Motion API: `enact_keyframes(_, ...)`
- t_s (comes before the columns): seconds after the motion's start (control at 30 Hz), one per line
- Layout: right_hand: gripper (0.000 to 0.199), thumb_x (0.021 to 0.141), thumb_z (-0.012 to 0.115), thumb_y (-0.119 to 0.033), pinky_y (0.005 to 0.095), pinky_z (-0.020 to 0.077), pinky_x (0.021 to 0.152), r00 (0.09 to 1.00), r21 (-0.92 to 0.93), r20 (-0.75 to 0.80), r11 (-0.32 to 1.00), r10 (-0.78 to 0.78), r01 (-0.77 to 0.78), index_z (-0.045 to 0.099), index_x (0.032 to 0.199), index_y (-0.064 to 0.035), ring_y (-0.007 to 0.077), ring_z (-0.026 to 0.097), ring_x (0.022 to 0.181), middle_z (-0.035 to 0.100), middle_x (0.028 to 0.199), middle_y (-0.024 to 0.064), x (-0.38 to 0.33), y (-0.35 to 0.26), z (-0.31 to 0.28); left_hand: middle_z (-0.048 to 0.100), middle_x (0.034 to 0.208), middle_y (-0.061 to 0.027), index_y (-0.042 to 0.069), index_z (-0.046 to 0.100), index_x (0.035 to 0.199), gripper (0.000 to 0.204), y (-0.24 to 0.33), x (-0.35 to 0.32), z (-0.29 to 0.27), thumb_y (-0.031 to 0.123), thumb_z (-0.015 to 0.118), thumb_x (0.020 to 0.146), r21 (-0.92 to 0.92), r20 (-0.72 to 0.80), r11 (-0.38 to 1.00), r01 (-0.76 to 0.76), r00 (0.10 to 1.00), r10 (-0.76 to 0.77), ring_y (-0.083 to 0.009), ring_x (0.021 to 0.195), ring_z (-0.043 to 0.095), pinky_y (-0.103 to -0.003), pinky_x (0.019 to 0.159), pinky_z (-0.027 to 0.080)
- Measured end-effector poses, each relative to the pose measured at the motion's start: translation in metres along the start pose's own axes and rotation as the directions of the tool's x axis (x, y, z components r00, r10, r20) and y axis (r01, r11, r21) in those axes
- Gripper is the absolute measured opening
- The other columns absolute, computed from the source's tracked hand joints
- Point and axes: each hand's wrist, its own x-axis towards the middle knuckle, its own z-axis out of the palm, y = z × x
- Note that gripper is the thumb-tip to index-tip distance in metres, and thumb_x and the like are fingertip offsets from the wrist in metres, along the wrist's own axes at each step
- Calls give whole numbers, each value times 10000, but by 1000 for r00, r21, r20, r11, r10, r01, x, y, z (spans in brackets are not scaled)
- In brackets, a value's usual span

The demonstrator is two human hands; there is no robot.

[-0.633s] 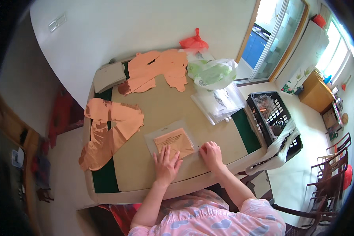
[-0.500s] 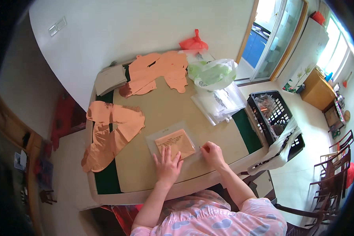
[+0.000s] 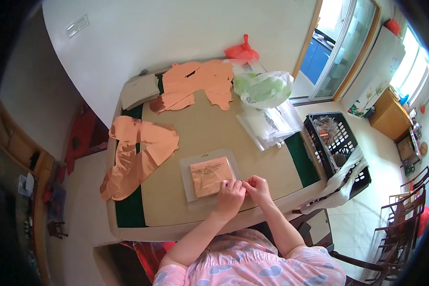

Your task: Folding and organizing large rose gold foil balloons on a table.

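Observation:
A clear plastic bag (image 3: 207,174) lies flat on the table (image 3: 267,164) in front of me, with a folded orange piece (image 3: 209,175) inside it. My left hand (image 3: 229,195) rests on the bag's near right corner, fingers bent down onto it. My right hand (image 3: 256,187) sits right beside it, fingertips pinching at the same edge of the bag. Both hands touch each other there.
Orange balloon-like shapes lie in a pile at the left (image 3: 136,152) and another at the far edge (image 3: 198,83). A green-filled plastic bag (image 3: 262,88) and a stack of clear bags (image 3: 269,124) sit far right. A black crate (image 3: 338,145) stands off the table's right side.
My right hand has slid left along the bag's edge to meet my left hand. The left hand has shifted right, off the orange piece to the bag's corner.

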Motion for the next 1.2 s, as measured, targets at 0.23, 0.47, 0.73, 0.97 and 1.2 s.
enact_keyframes(0.23, 174, 819, 712, -121, 257, 506, 526, 995, -202, -36, 976, -94, 85, 630, 801, 31, 96, 614, 611, 665, 683, 72, 8, 8, -3, 546, 796, -31, 89, 589, 712, 65, 5, 2, 6, 129, 573, 761, 52, -47, 995, -90, 995, 92, -198, 845, 525, -357, 769, 408)
enact_keyframes(0.47, 167, 816, 707, -128, 263, 495, 509, 1000, -140, -8, 990, -18, 16, 645, 818, 27, 97, 595, 565, 662, 668, 68, 7, 5, 1, 549, 823, -51, 88, 573, 718, 61, -3, -16, 15, 122, 621, 734, -73, -92, 997, 5, 996, -11, -214, 859, 528, -369, 774, 407)
enact_keyframes(0.73, 135, 849, 668, -103, 253, 500, 503, 1000, -160, 25, 987, 14, -10, 623, 825, 22, 113, 621, 564, 665, 675, 74, 6, 4, -4, 574, 787, -61, 77, 595, 719, 115, -64, -60, -47, 82, 708, 740, -386, -48, 788, 479, 843, -536, -261, 836, 554, -390, 737, 471)
enact_keyframes(0.97, 142, 874, 659, -93, 243, 506, 510, 999, -118, 43, 993, -8, 13, 604, 844, 35, 109, 621, 576, 665, 687, 83, 6, 7, -6, 591, 838, -13, 124, 673, 771, 122, -18, -20, -12, 198, 751, 714, -303, -24, 935, 186, 979, -202, -216, 902, 549, -389, 829, 428)
enact_keyframes(1.2, 106, 875, 647, -65, 236, 507, 513, 999, -63, 33, 998, -12, 14, 598, 857, 27, 110, 621, 592, 654, 692, 67, -3, 3, 1, 592, 818, -32, 93, 619, 750, 120, -10, -19, 14, 170, 710, 760, -182, -31, 973, 144, 988, -152, -210, 832, 577, -363, 745, 449)
